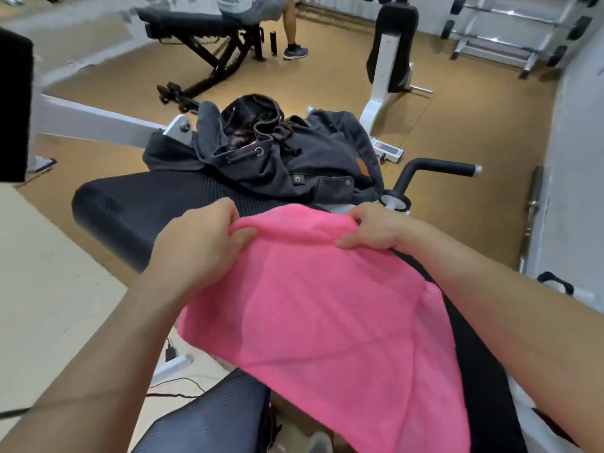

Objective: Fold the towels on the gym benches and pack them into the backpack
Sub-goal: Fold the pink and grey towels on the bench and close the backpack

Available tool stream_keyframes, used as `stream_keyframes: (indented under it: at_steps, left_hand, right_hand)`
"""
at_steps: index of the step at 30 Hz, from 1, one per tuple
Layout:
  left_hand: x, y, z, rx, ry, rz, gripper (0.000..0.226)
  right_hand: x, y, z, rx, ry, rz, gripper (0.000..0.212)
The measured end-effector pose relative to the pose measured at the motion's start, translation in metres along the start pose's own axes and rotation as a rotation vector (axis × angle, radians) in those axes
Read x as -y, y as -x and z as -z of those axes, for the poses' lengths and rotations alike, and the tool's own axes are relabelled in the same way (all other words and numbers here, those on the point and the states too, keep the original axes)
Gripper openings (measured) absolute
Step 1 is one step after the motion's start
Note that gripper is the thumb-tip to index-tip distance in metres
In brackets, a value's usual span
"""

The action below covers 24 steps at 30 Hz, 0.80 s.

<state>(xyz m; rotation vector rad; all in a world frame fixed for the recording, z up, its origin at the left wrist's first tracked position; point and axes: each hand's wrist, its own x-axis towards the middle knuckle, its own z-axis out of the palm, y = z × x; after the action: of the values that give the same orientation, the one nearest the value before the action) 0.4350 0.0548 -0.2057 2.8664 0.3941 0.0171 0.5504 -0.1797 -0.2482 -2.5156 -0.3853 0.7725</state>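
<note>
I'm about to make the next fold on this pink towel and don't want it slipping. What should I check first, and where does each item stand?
1. Left hand grips the pink towel's far edge: ok.
2. Right hand grips the same edge: ok.
3. Towel compact enough to pack: not ok, it lies broad.
4. Backpack on the bench ahead, mouth open: ok.
5. Room inside the backpack: cannot tell.

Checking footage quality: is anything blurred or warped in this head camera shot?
Head view: pink towel, left hand and right hand fairly sharp; far bench and seated person smeared; wide-angle lens bows the frame edges; light soft and even, no glare.
</note>
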Motion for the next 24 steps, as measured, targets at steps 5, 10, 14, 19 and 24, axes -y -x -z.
stream_keyframes:
  at_steps: [5,10,14,19,24]
  left_hand:
    - [0.040,-0.033,0.000,-0.188,-0.099,0.075,0.029]
    - [0.000,0.017,0.009,-0.094,0.130,-0.199,0.034]
    - [-0.059,0.091,-0.006,0.311,0.055,-0.516,0.055]
    - [-0.058,0.103,-0.018,0.130,0.001,-0.643,0.038]
    - [-0.066,0.089,-0.015,0.167,0.004,-0.493,0.030]
  right_hand:
    - [0.020,-0.030,-0.030,-0.283,0.057,-0.004,0.044]
    - [0.008,-0.019,-0.030,-0.180,0.091,-0.082,0.034]
    - [-0.003,-0.009,-0.023,-0.174,0.101,-0.113,0.026]
    - [-0.013,-0.009,-0.011,-0.099,-0.104,-0.135,0.013]
    - [-0.015,-0.020,0.001,-0.017,-0.317,-0.162,0.010]
